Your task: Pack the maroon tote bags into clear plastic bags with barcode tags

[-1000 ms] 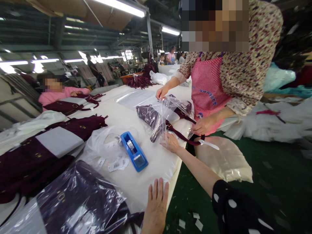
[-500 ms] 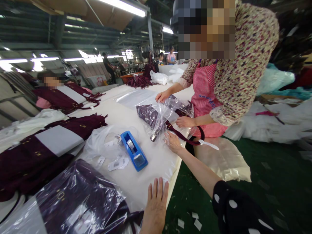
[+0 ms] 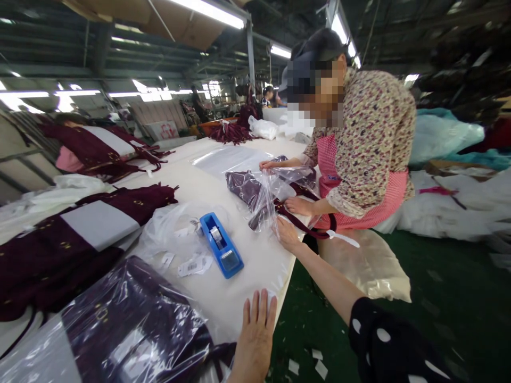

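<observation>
My left hand point(image 3: 255, 335) lies flat and open on the white table point(image 3: 247, 287) near its front edge, beside a bagged maroon garment point(image 3: 131, 324). My right hand point(image 3: 285, 234), on an arm with a black dotted sleeve, reaches forward and grips the open edge of a clear plastic bag point(image 3: 269, 194). A maroon garment point(image 3: 243, 186) lies partly inside that bag. Across the corner, a co-worker in a floral top and red checked apron point(image 3: 371, 154) has both hands on the bag and the garment, one hand point(image 3: 297, 206) just beyond mine.
A blue tape dispenser point(image 3: 221, 246) sits mid-table beside loose plastic and paper tags point(image 3: 191, 264). Folded maroon garments with white card point(image 3: 88, 226) lie at the left. A filled cream bag point(image 3: 371, 266) rests on the green floor. Other people work further back.
The co-worker has bent lower over the table and brought one hand from the table edge onto the garment at the bag's mouth. My hands have hardly moved.
</observation>
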Motion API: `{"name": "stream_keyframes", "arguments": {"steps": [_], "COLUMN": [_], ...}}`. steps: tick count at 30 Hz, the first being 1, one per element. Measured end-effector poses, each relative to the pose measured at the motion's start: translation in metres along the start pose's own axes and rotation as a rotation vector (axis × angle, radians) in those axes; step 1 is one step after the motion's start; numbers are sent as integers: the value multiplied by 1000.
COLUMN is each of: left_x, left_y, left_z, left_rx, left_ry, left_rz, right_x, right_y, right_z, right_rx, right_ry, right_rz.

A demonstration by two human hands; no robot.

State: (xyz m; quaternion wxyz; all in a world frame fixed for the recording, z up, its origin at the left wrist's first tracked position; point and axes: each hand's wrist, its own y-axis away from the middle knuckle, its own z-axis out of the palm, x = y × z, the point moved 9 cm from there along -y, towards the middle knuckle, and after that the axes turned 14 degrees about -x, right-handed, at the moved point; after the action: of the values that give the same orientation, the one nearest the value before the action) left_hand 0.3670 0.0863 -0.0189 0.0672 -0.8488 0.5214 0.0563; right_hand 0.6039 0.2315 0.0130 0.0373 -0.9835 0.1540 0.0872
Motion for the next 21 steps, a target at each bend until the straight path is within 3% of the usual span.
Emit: {"name": "stream_keyframes", "arguments": {"steps": [6, 10, 16, 18, 21], "left_x": [-1, 0, 0, 0, 0], "left_y": [0, -1, 1, 2, 2], "left_z": [1, 7, -1, -6, -13], "left_rx": [-10, -20, 73, 120, 192], "left_ry": [8, 10, -15, -33, -64], "left_rz": [-2, 0, -16, -7, -7], "right_x": [-1, -1, -33, -28, -3], "right_y": [2, -2, -28, -38, -51], "right_z": [1, -13, -37, -46, -63], "right_rx": [7, 49, 6, 9, 59], "right_ry": [6, 15, 62, 66, 59], "right_rz": [-11, 14, -198, -158, 25]}}
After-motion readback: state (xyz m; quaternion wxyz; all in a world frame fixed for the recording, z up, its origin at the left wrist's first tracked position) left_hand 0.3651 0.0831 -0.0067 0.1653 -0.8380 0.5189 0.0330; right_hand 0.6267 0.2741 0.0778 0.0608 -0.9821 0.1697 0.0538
